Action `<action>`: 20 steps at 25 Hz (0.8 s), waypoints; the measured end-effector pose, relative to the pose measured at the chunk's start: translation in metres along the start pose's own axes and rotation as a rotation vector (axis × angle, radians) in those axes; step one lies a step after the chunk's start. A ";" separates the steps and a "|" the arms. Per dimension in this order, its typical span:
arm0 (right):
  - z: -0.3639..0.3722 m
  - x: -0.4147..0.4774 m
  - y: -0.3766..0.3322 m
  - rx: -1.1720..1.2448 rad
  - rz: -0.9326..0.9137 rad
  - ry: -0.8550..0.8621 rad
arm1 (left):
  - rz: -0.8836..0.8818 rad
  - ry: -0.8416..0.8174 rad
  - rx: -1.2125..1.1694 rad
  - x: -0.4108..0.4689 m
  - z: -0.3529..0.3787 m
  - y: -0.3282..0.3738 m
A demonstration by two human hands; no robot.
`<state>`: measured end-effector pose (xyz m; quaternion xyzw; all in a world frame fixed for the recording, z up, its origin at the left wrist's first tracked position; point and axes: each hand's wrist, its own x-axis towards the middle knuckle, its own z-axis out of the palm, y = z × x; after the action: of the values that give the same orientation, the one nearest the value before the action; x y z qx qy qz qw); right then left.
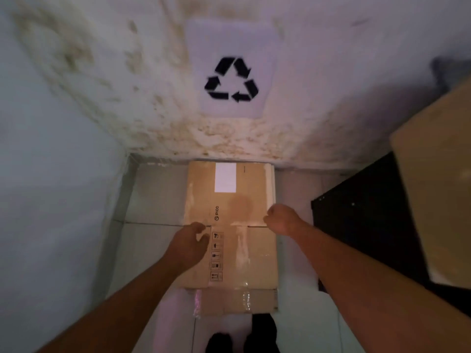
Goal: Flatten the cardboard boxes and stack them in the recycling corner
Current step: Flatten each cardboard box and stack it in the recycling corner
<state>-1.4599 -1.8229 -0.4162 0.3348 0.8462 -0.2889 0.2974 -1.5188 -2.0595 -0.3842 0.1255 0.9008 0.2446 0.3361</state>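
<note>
A flattened brown cardboard box [244, 250] with a white label and printed handling symbols lies on the tiled floor, its far end against the wall. Another flattened piece [239, 303] sticks out from under its near end. My left hand [187, 242] hovers at the box's left edge, fingers loosely curled and thumb apart, with nothing visibly in its grip. My right hand [280, 219] is curled into a fist over the box's right edge and holds nothing.
A recycling sign [230, 80] hangs on the stained wall above the stack. A black cabinet [356, 225] stands to the right, with a large tan board [433, 187] in front of it. A pale wall closes the left side. My dark shoes [262, 335] are at the bottom.
</note>
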 end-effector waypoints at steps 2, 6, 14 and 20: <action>-0.061 -0.069 -0.033 -0.054 -0.086 0.005 | 0.069 0.025 -0.026 -0.043 -0.047 0.053; -0.181 -0.201 -0.069 -0.007 -0.196 0.154 | 0.299 0.131 -0.063 -0.129 -0.136 0.168; -0.375 -0.449 0.031 0.129 -0.269 0.681 | 0.841 0.244 -0.030 -0.294 -0.181 0.407; -0.419 -0.578 0.215 0.135 -0.158 0.885 | 1.122 0.163 -0.018 -0.394 -0.077 0.574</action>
<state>-1.0845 -1.6314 0.1994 0.3789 0.8941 -0.1945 -0.1382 -1.2423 -1.7541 0.1821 0.5630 0.7169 0.4023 0.0849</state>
